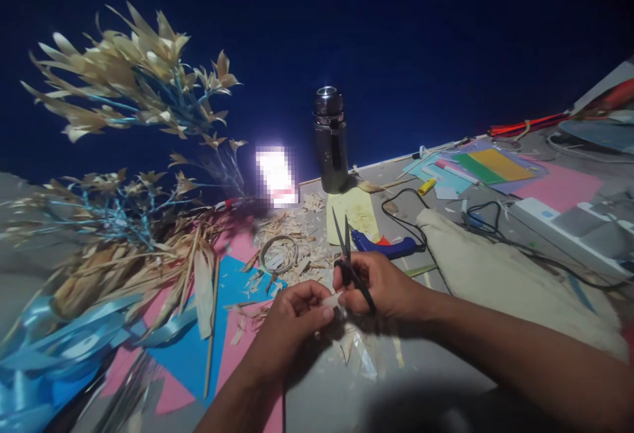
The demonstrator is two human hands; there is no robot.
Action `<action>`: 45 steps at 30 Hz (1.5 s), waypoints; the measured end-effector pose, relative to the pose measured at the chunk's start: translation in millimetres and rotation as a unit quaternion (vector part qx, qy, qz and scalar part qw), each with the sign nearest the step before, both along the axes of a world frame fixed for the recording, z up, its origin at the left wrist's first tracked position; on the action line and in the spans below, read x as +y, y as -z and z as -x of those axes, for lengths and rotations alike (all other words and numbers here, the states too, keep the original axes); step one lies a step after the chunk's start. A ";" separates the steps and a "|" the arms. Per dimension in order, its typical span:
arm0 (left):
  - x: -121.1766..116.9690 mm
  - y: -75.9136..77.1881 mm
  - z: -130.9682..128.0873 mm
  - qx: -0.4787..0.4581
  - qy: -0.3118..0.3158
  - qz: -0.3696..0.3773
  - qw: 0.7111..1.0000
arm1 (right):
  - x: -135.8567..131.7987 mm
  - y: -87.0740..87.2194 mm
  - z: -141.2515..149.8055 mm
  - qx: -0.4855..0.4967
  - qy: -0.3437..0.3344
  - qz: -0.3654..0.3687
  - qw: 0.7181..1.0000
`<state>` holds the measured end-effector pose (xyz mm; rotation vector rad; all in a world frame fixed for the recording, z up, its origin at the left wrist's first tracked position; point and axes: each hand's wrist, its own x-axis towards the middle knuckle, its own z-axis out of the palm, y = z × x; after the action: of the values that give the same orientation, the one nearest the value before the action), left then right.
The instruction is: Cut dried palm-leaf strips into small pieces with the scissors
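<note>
My left hand [290,321] pinches a small pale piece of dried husk [331,300] between thumb and fingers. Black-handled scissors [345,238] sit in my right hand [384,284], blades parted slightly and pointing up and away from the husk. The right thumb and fingertip also touch the husk's other end. Pale scraps [349,344] lie on the table below both hands. Just beyond the right hand rests a blue glue gun [389,245]. A roll of tape [261,258] lies among shavings [307,258] past the left hand.
At left stand husk flowers [163,57] on blue stems, with dried husks [163,268] and blue ribbon [74,334] below. A dark flask [331,149] stands at the back by a bright, blurred-out screen [276,175]. A cream cloth [495,274] and a power strip [564,232] are right.
</note>
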<state>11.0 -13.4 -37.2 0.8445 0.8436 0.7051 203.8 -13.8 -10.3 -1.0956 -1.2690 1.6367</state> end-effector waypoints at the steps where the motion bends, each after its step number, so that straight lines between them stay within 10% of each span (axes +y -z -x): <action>1: -0.6 0.8 -0.3 -0.004 0.000 0.006 1.000 | -0.1 -0.3 -0.5 -0.001 -0.007 0.000 1.000; 14: -0.2 -15.4 2.0 0.055 0.003 -0.082 0.995 | -2.0 -0.9 -2.0 -0.007 -0.075 0.028 0.997; 23: -1.6 -20.9 0.2 0.060 0.019 -0.034 0.997 | 0.1 7.5 2.5 0.038 0.015 0.029 0.999; 27: -1.2 -16.1 1.4 -0.008 -0.051 -0.001 0.999 | 0.1 14.1 5.7 0.054 0.045 0.042 0.997; 33: 0.2 -15.8 -2.3 -0.122 -0.156 0.002 0.980 | -10.7 22.6 18.1 0.016 -0.090 0.087 0.992; 45: -1.6 -11.3 -9.0 -0.094 -0.268 0.012 0.959 | -16.5 33.4 29.8 0.010 -0.116 0.092 0.989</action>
<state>20.0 -15.0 -25.9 0.5127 0.9124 1.2286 174.0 -30.3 -43.6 -1.0670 -1.2916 1.9665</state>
